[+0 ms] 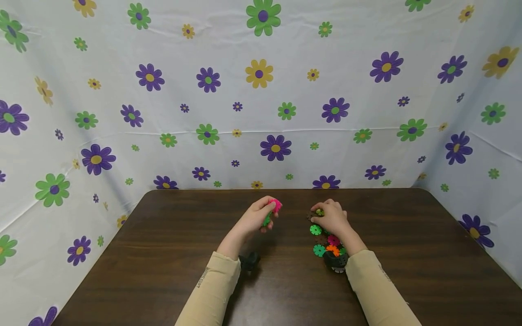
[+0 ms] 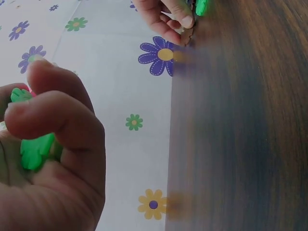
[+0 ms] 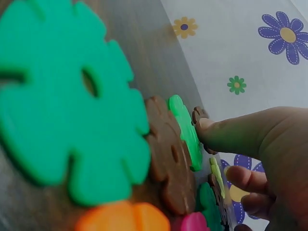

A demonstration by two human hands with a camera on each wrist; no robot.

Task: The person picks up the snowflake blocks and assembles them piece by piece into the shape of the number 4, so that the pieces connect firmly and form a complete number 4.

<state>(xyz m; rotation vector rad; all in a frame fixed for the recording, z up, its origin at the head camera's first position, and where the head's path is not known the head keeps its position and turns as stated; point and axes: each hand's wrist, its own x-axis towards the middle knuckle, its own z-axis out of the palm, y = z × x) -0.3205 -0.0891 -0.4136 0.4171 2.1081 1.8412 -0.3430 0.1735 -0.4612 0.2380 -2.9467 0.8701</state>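
Green and pink notched plastic discs, joined together, are gripped above the dark wooden table by the curled fingers of the left hand. Loose flower-shaped plastic discs in green, orange, pink and brown are piled on the table under the right hand, whose fingers are closed on a brown disc at the pile's far edge.

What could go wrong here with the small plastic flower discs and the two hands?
1. The left hand pinches a pink disc and a green disc above the table; they might slip out.
2. The right hand reaches into the loose pile, so its fingers may scatter pieces.
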